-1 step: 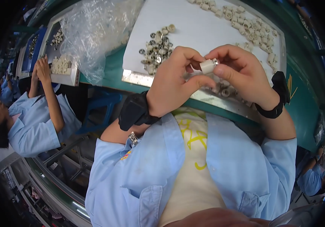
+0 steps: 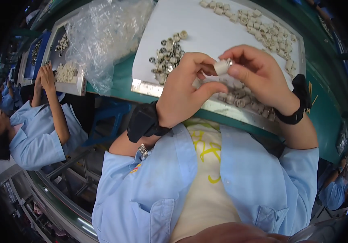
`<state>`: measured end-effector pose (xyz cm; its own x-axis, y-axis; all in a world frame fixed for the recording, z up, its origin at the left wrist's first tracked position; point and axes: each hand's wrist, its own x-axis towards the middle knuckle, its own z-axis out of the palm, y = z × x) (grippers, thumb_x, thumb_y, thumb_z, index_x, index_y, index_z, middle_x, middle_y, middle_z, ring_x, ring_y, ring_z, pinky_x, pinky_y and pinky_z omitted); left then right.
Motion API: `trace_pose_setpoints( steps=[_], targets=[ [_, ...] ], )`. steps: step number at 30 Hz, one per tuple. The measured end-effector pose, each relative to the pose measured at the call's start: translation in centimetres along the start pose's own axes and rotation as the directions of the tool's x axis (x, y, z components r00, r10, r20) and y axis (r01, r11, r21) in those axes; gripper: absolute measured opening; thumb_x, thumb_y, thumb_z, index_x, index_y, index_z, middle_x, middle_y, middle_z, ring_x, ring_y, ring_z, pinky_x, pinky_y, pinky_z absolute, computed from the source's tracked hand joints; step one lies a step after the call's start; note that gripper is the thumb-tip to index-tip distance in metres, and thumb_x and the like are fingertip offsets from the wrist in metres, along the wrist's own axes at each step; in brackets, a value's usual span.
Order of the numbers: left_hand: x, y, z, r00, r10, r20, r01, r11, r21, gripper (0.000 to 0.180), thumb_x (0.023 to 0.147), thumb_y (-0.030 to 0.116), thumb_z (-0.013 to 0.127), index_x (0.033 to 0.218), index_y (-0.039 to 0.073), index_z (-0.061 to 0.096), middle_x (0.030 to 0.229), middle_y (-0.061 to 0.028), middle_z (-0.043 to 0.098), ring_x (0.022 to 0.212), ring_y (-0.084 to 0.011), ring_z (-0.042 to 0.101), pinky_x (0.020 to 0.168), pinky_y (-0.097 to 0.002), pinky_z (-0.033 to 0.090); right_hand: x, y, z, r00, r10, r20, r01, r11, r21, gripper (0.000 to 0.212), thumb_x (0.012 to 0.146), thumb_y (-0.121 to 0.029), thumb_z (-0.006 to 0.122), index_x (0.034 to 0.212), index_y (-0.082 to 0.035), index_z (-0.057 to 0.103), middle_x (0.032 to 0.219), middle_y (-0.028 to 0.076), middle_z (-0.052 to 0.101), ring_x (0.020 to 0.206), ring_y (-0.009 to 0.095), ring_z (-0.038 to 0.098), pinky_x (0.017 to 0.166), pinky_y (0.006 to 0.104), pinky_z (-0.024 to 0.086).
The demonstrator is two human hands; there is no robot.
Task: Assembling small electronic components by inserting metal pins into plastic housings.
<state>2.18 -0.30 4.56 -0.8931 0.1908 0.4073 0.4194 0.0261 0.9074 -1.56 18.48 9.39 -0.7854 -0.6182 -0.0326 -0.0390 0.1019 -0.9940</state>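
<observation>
The right hand [image 2: 261, 77] has its thumb and fingers closed on a small cream cylinder [image 2: 222, 67], gripping near its shiny metal end. The left hand [image 2: 186, 87] meets the other end of the piece with its fingertips, while its thumb stands apart below; whether the left fingers also clamp it cannot be told. The cylinder lies tilted between the 2 hands, above the near part of a white-lined tray [image 2: 147, 87] with a metal rim. Just below the hands, along that rim, sits a group of cream pieces [image 2: 243, 99], partly hidden.

To the left of the left hand lies a heap of metal parts [image 2: 166, 56], silver and dark, with a few cream pieces among them. A long spread of cream cylinders [image 2: 269, 34] runs along the tray's far right side. The 2 wrists wear black bands. The tray rests on a green table [image 2: 121, 73], beside a clear plastic bag [image 2: 105, 44]. Thin sticks [image 2: 311, 95] lie to the right. Farther left, 1 co-worker [image 2: 40, 133] in a light blue shirt holds their hands over another tray [image 2: 71, 88], near a blue stool [image 2: 107, 117].
</observation>
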Motion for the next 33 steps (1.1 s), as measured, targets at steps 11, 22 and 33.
trace_pose_setpoints(
  steps=[11,22,33],
  targets=[
    [0.1,-1.3,-4.4,0.995,-0.052,-0.086,0.081,0.919,0.385,0.012,0.074,0.002,0.062,0.086,0.002,0.057,0.087,-0.0111,0.06,0.082,-0.024,0.056,0.073,-0.0311,0.044,14.7,9.1,-34.1,0.672,-0.402,-0.621,-0.601,0.193,-0.775,0.043,0.079,-0.039,0.054,0.096,0.0,0.059,0.096,0.021,0.06,0.091,0.038,0.055,0.079,0.0431,0.044],
    [1.2,-2.8,-5.4,0.976,-0.11,-0.19,0.182,0.888,0.422,0.011,0.075,0.0,0.06,0.085,0.001,0.057,0.085,-0.0121,0.059,0.08,-0.0251,0.055,0.073,-0.0312,0.043,12.5,10.8,-35.5,0.557,-0.297,-0.776,-0.746,0.232,-0.624,0.055,0.08,-0.045,0.051,0.113,-0.001,0.051,0.113,0.021,0.054,0.106,0.036,0.05,0.088,0.0407,0.04],
    [0.1,-1.1,-3.4,0.993,-0.058,-0.1,0.091,0.927,0.365,0.011,0.077,0.0,0.055,0.088,0.001,0.057,0.087,-0.0124,0.058,0.082,-0.0272,0.054,0.074,-0.0316,0.042,9.7,6.9,-10.6,0.964,-0.246,-0.102,-0.079,0.1,-0.992,0.028,0.077,-0.021,0.063,0.099,-0.004,0.056,0.085,0.01,0.059,0.073,0.023,0.054,0.067,0.032,0.045]
  ],
)
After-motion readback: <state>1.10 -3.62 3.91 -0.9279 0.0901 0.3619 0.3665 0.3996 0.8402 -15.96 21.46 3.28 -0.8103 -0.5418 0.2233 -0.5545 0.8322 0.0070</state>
